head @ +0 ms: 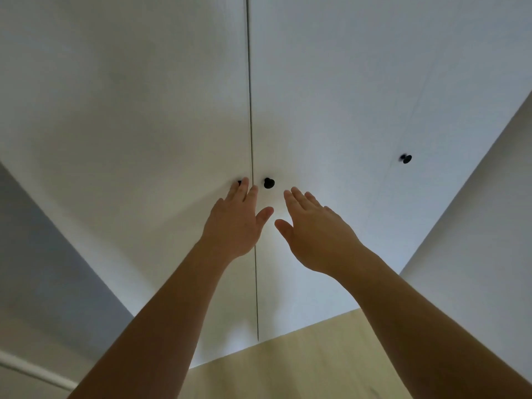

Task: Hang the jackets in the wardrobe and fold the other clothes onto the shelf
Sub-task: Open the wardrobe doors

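Observation:
A white wardrobe fills the view, its two middle doors [144, 110] shut and meeting at a thin vertical seam. A black round knob [269, 183] sits just right of the seam. A second black knob [239, 182] left of the seam is mostly hidden behind my left hand's fingertips. My left hand [237, 223] reaches up with straight fingers at that left knob. My right hand [313, 228] is stretched out with straight fingers, just below and right of the right knob, apart from it. No jackets or other clothes are in view.
A third black knob [406, 158] sits on a further door to the right. A white wall [475, 254] stands at the right, a grey-white wall [43, 254] at the left. Light wood floor [302, 364] lies below the wardrobe.

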Demonstrator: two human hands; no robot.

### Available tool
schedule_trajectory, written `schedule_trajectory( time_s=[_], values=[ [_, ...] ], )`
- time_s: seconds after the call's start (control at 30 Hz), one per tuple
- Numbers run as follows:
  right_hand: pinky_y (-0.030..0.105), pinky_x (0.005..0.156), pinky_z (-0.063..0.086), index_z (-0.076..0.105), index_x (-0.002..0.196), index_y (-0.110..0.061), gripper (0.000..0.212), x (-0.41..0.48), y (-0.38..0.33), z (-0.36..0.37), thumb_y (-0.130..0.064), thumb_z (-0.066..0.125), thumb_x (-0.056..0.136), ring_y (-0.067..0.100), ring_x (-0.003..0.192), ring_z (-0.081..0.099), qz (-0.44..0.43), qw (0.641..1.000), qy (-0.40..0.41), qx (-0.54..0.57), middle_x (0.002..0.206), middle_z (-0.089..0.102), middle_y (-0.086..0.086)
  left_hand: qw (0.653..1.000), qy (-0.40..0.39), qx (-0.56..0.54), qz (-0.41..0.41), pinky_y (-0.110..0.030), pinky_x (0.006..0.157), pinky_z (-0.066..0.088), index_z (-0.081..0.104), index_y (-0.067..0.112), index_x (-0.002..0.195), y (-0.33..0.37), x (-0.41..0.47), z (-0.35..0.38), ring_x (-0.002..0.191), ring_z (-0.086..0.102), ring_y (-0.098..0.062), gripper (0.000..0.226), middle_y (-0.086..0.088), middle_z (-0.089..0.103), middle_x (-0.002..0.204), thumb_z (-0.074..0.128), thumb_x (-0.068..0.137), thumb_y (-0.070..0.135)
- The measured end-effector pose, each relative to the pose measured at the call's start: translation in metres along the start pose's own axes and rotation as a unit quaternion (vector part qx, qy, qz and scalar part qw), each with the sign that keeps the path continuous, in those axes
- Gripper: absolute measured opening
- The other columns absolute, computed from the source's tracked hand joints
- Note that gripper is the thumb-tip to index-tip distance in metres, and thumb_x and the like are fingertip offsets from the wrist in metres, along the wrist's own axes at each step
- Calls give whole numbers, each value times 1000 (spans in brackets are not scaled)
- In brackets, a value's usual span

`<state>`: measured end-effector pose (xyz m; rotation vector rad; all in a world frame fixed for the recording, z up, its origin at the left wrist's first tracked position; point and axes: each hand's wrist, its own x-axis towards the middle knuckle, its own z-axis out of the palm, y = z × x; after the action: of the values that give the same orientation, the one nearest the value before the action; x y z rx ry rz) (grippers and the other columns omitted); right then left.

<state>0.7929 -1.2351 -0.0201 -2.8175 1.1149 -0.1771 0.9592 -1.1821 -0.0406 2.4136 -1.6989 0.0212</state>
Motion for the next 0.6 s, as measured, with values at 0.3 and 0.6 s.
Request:
schedule_trajectory(
  time_s=[0.3,0.6],
  values=[
    [43,121,17,1,159,-18,65,8,13,-1,-48,22,106,20,154,3,-20,1000,-8,17,168,0,-1,998,58,-23,-32,-36,122,21,21,8,156,-1,22,17,153,15,-20,62,-8,21,164,34,106,41],
    [43,122,16,2,160,-17,65,2,21,0,-47,23,106,20,154,2,-44,998,-33,37,168,0,-1,992,89,-79,-47,-31,119,21,25,13,157,6,-5,15,151,21,-17,59,-1,23,164,43,103,29]
  ],
)
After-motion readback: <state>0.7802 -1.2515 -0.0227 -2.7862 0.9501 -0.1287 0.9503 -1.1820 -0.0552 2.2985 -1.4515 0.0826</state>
